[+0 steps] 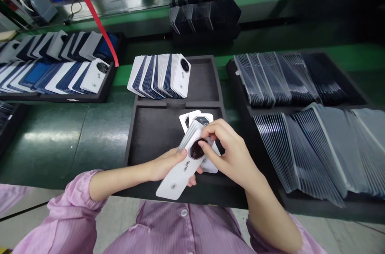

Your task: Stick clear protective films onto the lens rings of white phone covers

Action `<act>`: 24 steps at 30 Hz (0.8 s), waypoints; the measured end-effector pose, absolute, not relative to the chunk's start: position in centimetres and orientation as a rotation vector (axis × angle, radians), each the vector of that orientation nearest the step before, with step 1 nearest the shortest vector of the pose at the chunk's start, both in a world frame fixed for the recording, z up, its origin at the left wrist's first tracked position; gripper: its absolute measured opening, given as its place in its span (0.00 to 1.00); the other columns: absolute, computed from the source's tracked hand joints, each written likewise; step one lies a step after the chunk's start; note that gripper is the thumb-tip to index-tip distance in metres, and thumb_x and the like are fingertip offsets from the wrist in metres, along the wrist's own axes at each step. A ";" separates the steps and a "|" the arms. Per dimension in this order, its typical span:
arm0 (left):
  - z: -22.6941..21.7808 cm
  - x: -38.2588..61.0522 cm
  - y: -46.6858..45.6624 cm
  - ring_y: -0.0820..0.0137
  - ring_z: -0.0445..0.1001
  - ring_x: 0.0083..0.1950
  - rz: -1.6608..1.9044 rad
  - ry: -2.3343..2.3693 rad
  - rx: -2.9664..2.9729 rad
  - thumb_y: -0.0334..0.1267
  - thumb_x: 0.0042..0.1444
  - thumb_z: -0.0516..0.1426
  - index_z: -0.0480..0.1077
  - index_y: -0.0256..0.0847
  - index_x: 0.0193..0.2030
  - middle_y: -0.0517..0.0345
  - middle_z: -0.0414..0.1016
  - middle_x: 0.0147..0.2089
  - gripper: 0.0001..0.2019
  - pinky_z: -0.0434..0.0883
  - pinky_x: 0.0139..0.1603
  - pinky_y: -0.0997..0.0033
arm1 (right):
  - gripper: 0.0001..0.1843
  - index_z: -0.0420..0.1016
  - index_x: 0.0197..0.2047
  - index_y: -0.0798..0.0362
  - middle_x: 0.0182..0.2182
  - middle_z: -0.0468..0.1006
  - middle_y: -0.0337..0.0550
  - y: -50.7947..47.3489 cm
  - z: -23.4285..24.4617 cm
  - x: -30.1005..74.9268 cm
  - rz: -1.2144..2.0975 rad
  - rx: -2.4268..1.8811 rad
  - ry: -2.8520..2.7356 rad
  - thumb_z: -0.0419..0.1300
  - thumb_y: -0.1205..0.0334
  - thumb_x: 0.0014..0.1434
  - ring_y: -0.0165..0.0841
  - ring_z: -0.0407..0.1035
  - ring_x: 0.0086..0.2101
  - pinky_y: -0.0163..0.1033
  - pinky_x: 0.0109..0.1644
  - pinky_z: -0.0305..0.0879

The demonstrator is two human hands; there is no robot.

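My left hand (167,164) grips a fanned stack of white phone back covers (180,172) from below, tilted toward me over the near compartment of a black foam tray (150,134). My right hand (228,150) holds the top of that same stack, its fingertips resting by the dark camera cutout of the front cover. More white covers (195,119) stick up behind the stack, by my right fingers. A leaning row of white and blue covers (161,75) fills the left part of the tray's far compartment.
Black trays at right hold rows of dark and clear sheets (300,138). At left a tray holds rows of white and blue covers (54,73). Another dark stack (201,9) stands at the back on the green bench. A red strap (96,17) crosses diagonally at upper left.
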State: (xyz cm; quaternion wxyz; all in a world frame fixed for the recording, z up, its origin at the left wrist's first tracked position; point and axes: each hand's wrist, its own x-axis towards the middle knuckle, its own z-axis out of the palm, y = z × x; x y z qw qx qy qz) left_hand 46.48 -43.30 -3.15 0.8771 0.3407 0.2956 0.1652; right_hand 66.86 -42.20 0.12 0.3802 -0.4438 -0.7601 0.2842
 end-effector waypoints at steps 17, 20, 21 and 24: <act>-1.8 46.3 -43.7 0.62 0.71 0.39 0.438 0.328 0.539 0.76 0.38 0.60 0.74 0.30 0.47 0.45 0.74 0.38 0.47 0.65 0.42 0.65 | 0.11 0.68 0.32 0.48 0.28 0.66 0.38 -42.2 0.2 67.4 1.126 -0.889 -0.904 0.63 0.56 0.64 0.31 0.61 0.27 0.37 0.29 0.63; -2.1 46.3 -43.7 0.62 0.71 0.40 0.433 0.300 0.510 0.76 0.37 0.61 0.74 0.31 0.48 0.46 0.74 0.38 0.47 0.65 0.41 0.67 | 0.16 0.68 0.28 0.50 0.25 0.61 0.33 -40.9 -0.2 67.7 1.416 -0.905 -0.503 0.74 0.61 0.50 0.24 0.54 0.23 0.27 0.23 0.60; -2.2 46.3 -43.7 0.62 0.71 0.40 0.440 0.298 0.509 0.76 0.37 0.60 0.74 0.31 0.48 0.46 0.75 0.38 0.47 0.65 0.40 0.67 | 0.17 0.69 0.27 0.50 0.25 0.61 0.33 -40.5 -0.4 67.6 1.477 -0.903 -0.425 0.75 0.63 0.47 0.23 0.54 0.23 0.25 0.23 0.61; -2.6 46.2 -43.7 0.61 0.72 0.40 0.452 0.291 0.502 0.77 0.38 0.59 0.74 0.31 0.50 0.44 0.76 0.39 0.48 0.65 0.38 0.68 | 0.16 0.70 0.28 0.51 0.26 0.62 0.33 -40.3 -0.9 67.4 1.590 -0.915 -0.346 0.75 0.64 0.47 0.22 0.57 0.24 0.22 0.25 0.64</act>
